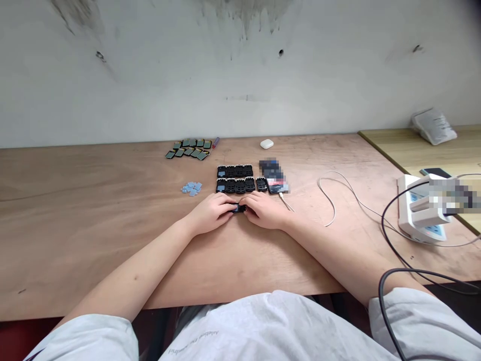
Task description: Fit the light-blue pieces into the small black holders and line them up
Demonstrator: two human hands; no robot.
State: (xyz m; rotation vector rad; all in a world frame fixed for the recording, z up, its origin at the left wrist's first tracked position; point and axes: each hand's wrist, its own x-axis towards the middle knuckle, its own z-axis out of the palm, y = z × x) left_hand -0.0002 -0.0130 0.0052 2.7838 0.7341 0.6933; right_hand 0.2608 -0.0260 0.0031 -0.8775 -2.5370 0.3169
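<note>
Between my two hands a small black plastic housing (239, 208) with a blue patch on its left part lies at the wooden table. My left hand (213, 212) grips its left end, fingers pressed at the blue patch. Around the right end close the fingers of my right hand (265, 209). Just beyond are two rows of similar black housings (240, 186); the leftmost in each row carries a blue piece (221, 188). To the left sits a loose pile of light blue pads (192, 188).
Several screen modules (189, 152) lie near the wall beside a screwdriver (215, 142). A white earbud case (266, 144) and a phone (276, 178) with a white cable (334, 200) are right of the rows. Farther right stands a power strip (417, 215) with black cables.
</note>
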